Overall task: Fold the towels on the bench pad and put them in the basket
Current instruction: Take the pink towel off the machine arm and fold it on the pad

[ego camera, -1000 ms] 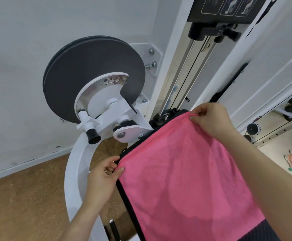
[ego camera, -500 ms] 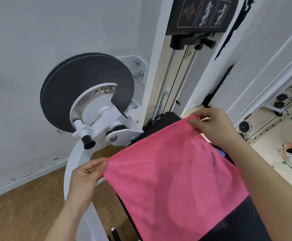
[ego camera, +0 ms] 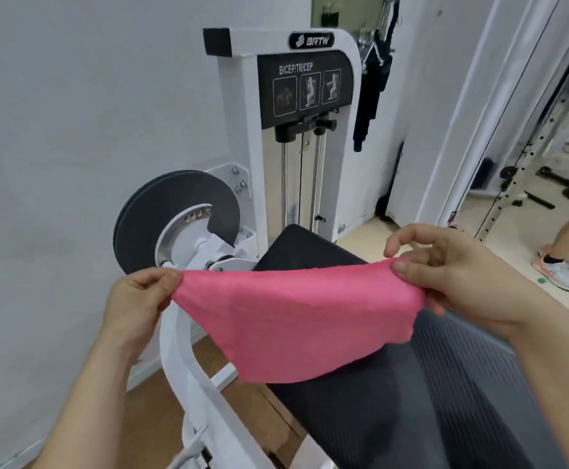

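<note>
A pink towel (ego camera: 296,319) hangs in the air above the black bench pad (ego camera: 371,401), stretched between my hands. My left hand (ego camera: 137,302) pinches its left top corner. My right hand (ego camera: 445,269) pinches the right top corner between thumb and fingers. The towel's lower edge droops over the pad. No basket is in view.
A white bicep/tricep machine (ego camera: 296,96) with a grey round cam disc (ego camera: 175,214) stands behind the pad, its white curved frame (ego camera: 188,377) at my left. The grey wall lies left. A person's leg and sneaker (ego camera: 557,272) stand at the right on the light floor.
Both hands have lifted the towel off the pad and pulled it toward me; it now hangs free. The view has tilted up, showing more of the machine.
</note>
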Action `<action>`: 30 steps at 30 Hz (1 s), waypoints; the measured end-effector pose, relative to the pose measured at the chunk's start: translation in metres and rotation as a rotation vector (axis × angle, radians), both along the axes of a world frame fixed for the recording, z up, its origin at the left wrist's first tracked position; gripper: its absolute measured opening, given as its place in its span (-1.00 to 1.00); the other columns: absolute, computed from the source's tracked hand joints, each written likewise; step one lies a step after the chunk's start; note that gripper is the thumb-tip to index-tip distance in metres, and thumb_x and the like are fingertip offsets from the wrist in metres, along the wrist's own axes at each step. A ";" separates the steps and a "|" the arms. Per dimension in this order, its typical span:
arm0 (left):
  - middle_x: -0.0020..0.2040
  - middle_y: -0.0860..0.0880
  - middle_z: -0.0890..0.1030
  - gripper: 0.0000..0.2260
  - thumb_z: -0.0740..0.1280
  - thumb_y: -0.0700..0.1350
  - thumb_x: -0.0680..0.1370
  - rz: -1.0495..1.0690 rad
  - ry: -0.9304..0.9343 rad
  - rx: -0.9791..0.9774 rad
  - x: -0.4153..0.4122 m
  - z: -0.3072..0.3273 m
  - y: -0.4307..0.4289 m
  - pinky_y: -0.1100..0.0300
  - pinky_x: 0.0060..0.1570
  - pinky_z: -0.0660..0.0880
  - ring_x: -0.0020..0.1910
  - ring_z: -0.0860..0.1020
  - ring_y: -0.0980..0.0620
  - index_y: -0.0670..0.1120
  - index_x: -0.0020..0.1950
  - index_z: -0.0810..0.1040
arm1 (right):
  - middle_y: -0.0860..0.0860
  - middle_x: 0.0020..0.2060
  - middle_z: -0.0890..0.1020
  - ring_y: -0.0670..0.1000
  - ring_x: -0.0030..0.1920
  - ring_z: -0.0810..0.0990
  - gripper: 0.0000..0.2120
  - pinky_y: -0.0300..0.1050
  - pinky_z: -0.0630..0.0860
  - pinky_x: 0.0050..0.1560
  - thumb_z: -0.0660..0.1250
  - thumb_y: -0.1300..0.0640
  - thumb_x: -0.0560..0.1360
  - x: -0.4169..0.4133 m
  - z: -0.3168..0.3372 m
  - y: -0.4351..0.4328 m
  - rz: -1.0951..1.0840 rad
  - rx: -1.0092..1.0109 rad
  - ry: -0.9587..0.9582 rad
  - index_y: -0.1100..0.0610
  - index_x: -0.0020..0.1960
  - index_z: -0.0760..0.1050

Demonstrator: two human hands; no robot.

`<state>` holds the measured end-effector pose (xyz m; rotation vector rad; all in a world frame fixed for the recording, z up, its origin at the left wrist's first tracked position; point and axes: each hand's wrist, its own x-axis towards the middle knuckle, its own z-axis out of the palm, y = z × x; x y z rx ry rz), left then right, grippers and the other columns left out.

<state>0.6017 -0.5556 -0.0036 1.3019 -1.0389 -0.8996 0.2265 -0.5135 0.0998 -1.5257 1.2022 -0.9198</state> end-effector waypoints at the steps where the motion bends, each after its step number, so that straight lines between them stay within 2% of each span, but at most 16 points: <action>1: -0.31 0.04 0.68 -0.69 0.33 -0.25 0.54 -0.021 0.008 -0.022 -0.002 0.012 0.005 0.14 -0.15 0.54 -0.24 0.59 0.04 0.06 -0.29 0.72 | 0.11 -0.47 0.47 0.01 -0.59 0.31 -0.91 -0.31 0.27 -0.63 0.29 0.35 0.51 -0.005 0.002 0.017 0.038 0.037 -0.082 0.23 0.00 0.49; 3: -0.38 0.04 0.64 -0.64 0.29 -0.28 0.56 -0.080 0.020 -0.060 -0.011 0.033 0.013 0.18 -0.27 0.55 -0.34 0.56 0.07 0.03 -0.32 0.71 | 0.12 -0.45 0.47 -0.06 -0.61 0.28 -0.88 -0.34 0.25 -0.65 0.26 0.39 0.51 -0.013 0.004 0.045 0.057 0.070 -0.188 0.24 -0.01 0.51; 6: -0.52 0.00 0.43 -0.78 0.34 -0.23 0.56 -0.138 -0.087 -0.036 -0.033 0.045 0.013 0.02 -0.30 0.47 -0.49 0.37 0.03 -0.08 -0.25 0.69 | 0.08 -0.41 0.49 -0.08 -0.61 0.28 -0.80 -0.31 0.25 -0.65 0.22 0.42 0.53 -0.028 -0.005 0.074 -0.018 0.083 -0.183 0.25 -0.11 0.59; 8: -0.53 -0.01 0.40 -0.89 0.41 -0.18 0.52 -0.197 -0.234 0.042 -0.049 0.045 0.007 0.01 -0.28 0.43 -0.48 0.35 0.01 -0.12 -0.19 0.69 | 0.09 -0.43 0.46 -0.05 -0.59 0.29 -0.73 -0.28 0.28 -0.61 0.21 0.40 0.53 -0.040 -0.022 0.084 -0.118 0.082 -0.073 0.19 -0.17 0.64; 11: -0.43 -0.06 0.57 -0.94 0.46 -0.24 0.46 -0.409 -0.449 0.188 -0.074 0.043 -0.004 0.25 -0.40 0.44 -0.44 0.47 0.05 -0.13 -0.19 0.71 | 0.14 -0.36 0.57 -0.06 -0.54 0.40 -0.67 -0.28 0.38 -0.49 0.22 0.35 0.49 -0.060 -0.057 0.088 -0.279 0.107 0.163 0.05 -0.23 0.68; 13: -0.33 -0.11 0.65 -0.92 0.46 -0.31 0.44 -0.600 -0.551 0.298 -0.088 0.036 -0.016 0.36 -0.38 0.47 -0.38 0.55 0.08 -0.16 -0.15 0.72 | -0.01 -0.34 0.65 -0.17 -0.50 0.47 -0.67 -0.30 0.43 -0.40 0.25 0.33 0.46 -0.073 -0.082 0.086 -0.324 0.134 0.319 -0.02 -0.25 0.68; 15: -0.30 -0.12 0.66 -0.91 0.46 -0.31 0.44 -0.679 -0.652 0.355 -0.100 0.023 -0.034 0.34 -0.35 0.48 -0.33 0.57 0.08 -0.15 -0.13 0.72 | -0.15 -0.35 0.64 -0.22 -0.41 0.54 -0.67 -0.34 0.42 -0.31 0.26 0.30 0.46 -0.082 -0.104 0.080 -0.339 0.159 0.462 -0.06 -0.24 0.67; 17: -0.30 -0.09 0.65 -0.92 0.46 -0.26 0.46 -0.637 -0.712 0.342 -0.114 0.008 -0.055 0.27 -0.27 0.46 -0.31 0.55 0.08 -0.11 -0.13 0.72 | -0.20 -0.26 0.63 -0.22 -0.26 0.58 -0.67 -0.31 0.46 -0.21 0.26 0.29 0.48 -0.086 -0.119 0.070 -0.368 0.165 0.568 -0.09 -0.22 0.64; 19: -0.26 -0.08 0.66 -0.92 0.45 -0.25 0.48 -0.566 -0.710 0.293 -0.130 -0.008 -0.077 0.21 -0.16 0.47 -0.29 0.53 0.07 -0.08 -0.12 0.71 | -0.17 -0.24 0.62 -0.16 -0.20 0.58 -0.71 -0.20 0.52 -0.15 0.24 0.27 0.49 -0.086 -0.131 0.058 -0.412 0.134 0.668 -0.09 -0.19 0.59; 21: -0.19 -0.04 0.67 -0.92 0.42 -0.24 0.51 -0.504 -0.708 0.237 -0.147 -0.021 -0.094 0.31 -0.12 0.46 -0.24 0.54 0.10 -0.09 -0.08 0.69 | -0.14 -0.23 0.63 -0.07 -0.15 0.59 -0.80 -0.12 0.52 -0.13 0.24 0.23 0.50 -0.086 -0.139 0.045 -0.453 0.087 0.722 -0.06 -0.10 0.52; 24: -0.20 0.05 0.63 -0.93 0.41 -0.21 0.52 -0.399 -0.687 0.152 -0.170 -0.034 -0.117 0.51 -0.26 0.38 -0.24 0.52 0.22 -0.06 -0.09 0.67 | -0.08 -0.07 0.67 0.01 0.00 0.60 -0.82 -0.09 0.48 -0.04 0.25 0.15 0.55 -0.090 -0.146 0.028 -0.522 0.026 0.759 0.02 0.11 0.55; 27: -0.24 0.08 0.61 -0.92 0.43 -0.22 0.50 -0.340 -0.595 0.132 -0.187 -0.043 -0.137 0.54 -0.30 0.38 -0.32 0.52 0.27 -0.05 -0.10 0.66 | -0.06 -0.13 0.62 0.01 -0.09 0.58 -0.84 -0.10 0.43 -0.13 0.24 0.14 0.55 -0.094 -0.150 0.016 -0.583 -0.036 0.784 0.03 -0.02 0.61; 30: -0.24 0.06 0.63 -0.89 0.46 -0.23 0.47 -0.326 -0.541 0.141 -0.198 -0.050 -0.154 0.34 -0.13 0.48 -0.28 0.56 0.23 -0.02 -0.15 0.67 | -0.03 -0.17 0.49 0.00 -0.18 0.51 -0.86 -0.12 0.36 -0.20 0.26 0.16 0.53 -0.097 -0.152 0.006 -0.633 -0.021 0.789 0.08 -0.08 0.59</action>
